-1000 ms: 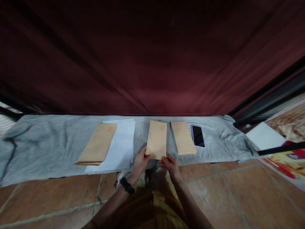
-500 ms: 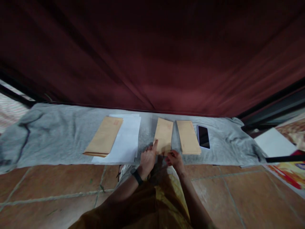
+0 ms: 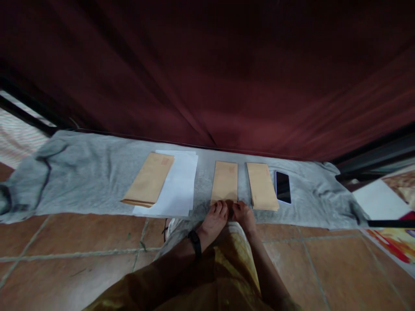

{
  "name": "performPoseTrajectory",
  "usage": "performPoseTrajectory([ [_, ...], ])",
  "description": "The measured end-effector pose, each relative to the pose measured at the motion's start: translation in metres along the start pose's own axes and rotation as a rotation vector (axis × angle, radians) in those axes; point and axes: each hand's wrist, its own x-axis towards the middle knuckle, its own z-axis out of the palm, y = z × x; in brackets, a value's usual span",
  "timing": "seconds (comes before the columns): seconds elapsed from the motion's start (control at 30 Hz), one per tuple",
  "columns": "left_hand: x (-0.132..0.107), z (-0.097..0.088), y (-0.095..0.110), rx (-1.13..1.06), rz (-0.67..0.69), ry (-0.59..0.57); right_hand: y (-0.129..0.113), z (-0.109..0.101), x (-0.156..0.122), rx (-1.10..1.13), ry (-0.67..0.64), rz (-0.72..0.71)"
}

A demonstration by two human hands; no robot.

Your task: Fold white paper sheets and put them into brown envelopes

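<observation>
A brown paper envelope (image 3: 225,179) lies upright in front of me on the grey cloth, its near end at my hands. My left hand (image 3: 216,219), with a dark band on the wrist, has its fingers curled over the envelope's lower left edge. At the lower right corner, my right hand (image 3: 244,217) is closed with thumb and fingers pinched on that edge. The fingertips and the envelope's very end are partly hidden and in shadow. To the right lies a stack of brown envelopes (image 3: 262,185).
Left of me, more brown envelopes (image 3: 151,178) rest partly on white paper sheets (image 3: 180,185). A phone (image 3: 283,187) lies right of the stack. Grey cloth (image 3: 90,172) covers the narrow surface, with a dark red curtain (image 3: 207,86) behind it and floor tiles (image 3: 292,259) below.
My left hand has moved from the envelope's left side down to its near end, its pointing finger now curled in. The envelope lies straighter. My right hand stays at the lower right corner.
</observation>
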Motion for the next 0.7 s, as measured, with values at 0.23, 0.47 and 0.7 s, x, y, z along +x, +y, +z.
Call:
performPoseTrajectory([
  [0.23,-0.006,0.008,-0.002,0.173,0.062,0.038,-0.013,-0.003,-0.004,-0.378,-0.091,0.159],
  [0.47,-0.006,0.013,-0.003,0.233,0.105,0.06,-0.026,-0.008,-0.003,-0.489,-0.127,0.224],
  [0.7,-0.007,0.012,-0.004,0.265,0.126,0.029,-0.03,-0.007,-0.004,-0.531,-0.127,0.231],
])
